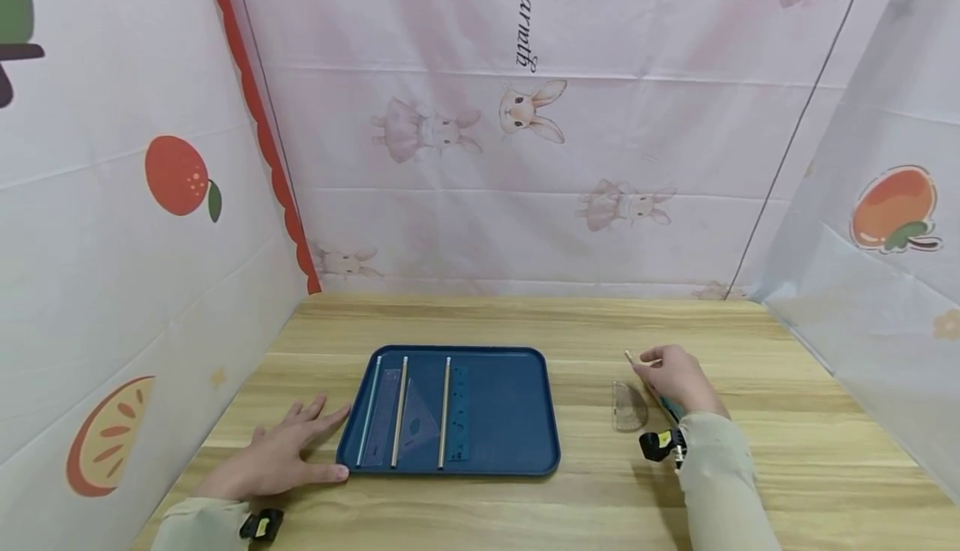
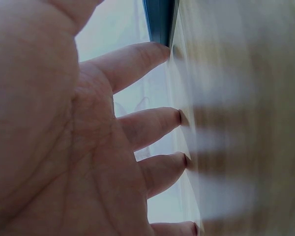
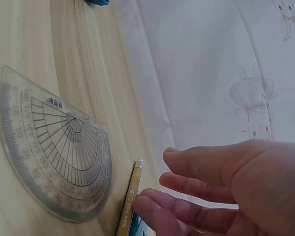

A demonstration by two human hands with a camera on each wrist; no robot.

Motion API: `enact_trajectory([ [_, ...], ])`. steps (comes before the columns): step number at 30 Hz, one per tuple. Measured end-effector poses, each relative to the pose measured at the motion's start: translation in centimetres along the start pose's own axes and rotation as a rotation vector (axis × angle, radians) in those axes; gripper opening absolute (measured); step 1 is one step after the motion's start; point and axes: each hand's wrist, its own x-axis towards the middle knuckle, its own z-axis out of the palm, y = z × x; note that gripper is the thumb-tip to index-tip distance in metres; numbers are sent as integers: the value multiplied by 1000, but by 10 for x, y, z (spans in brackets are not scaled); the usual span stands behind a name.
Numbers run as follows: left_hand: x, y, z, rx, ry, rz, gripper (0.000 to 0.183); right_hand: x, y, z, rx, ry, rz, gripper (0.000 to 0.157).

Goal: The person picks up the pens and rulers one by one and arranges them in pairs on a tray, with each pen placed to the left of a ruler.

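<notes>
Under your left hand (image 1: 281, 455) lies a pale yellow-brown, wood-grained tabletop (image 1: 600, 509). Left of that hand stands a creased white sheet (image 1: 67, 284) printed with a round red fruit (image 1: 176, 176) and an orange citrus half-slice (image 1: 111, 436). Right of your right hand (image 1: 678, 380), a second white sheet (image 1: 862, 309) bears an orange printed fruit (image 1: 892, 207); beyond both hands hangs a pale pink sheet (image 1: 487, 242) of printed rabbits (image 1: 521, 111).
</notes>
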Motion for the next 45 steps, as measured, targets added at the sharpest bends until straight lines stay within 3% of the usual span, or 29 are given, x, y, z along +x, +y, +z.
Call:
enact_trajectory([
  [24,0,0,1,-35,-9,-27,101,8,4,15,-4,22,14,43],
  [45,1,-1,1,-11,-2,-15,100,4,-5,20,-45,-21,36,39],
])
